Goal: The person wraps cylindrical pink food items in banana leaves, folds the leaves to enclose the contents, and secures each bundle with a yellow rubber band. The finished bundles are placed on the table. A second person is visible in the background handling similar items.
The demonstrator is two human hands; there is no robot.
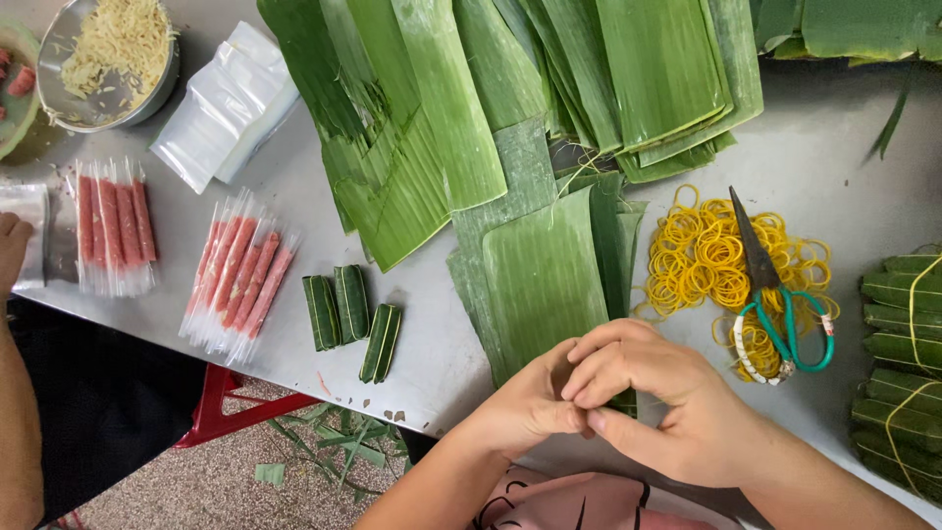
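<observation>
**Wrapping at the Table Edge, Both Hands Locked Together**

Sprawling across a grey metal table (844, 157), and biggest of all: a fan of long banana leaves (491, 88), overlapping from the far edge down toward the middle. Lay just below that, a stack of cut leaf pieces (545, 275), flat, ribbed, reaching right up to the hands.

Met at the near edge, left hand (525, 407) and right hand (643, 388), pressed together, fingers curled shut around a small dark-green leaf roll (622, 400). Barely showed, that roll, only a sliver poking out beneath the right fingers, directly over the near end of the cut leaves. Wrapped over the left knuckles, the right fingers; hid the exact grip inside.

Stood at the right edge, tied bundles of leaf parcels (903, 363), bound with yellow bands. Spread just left of them, a heap of yellow rubber bands (702, 260), with green-handled scissors (775, 294) lying across it, blades pointing away.

Sat over on the left, two clusters of pink sausage sticks in clear sleeves (240, 275), with a pile of empty clear bags (226, 103) behind. Held shredded pale filling, a metal bowl (108, 59) in the far corner. Lay between sausages and cut leaves, three finished green rolls (348, 314), well apart from the hands.

Rested at the far left edge, another person's hand (12, 250), touching a plastic sleeve.
</observation>
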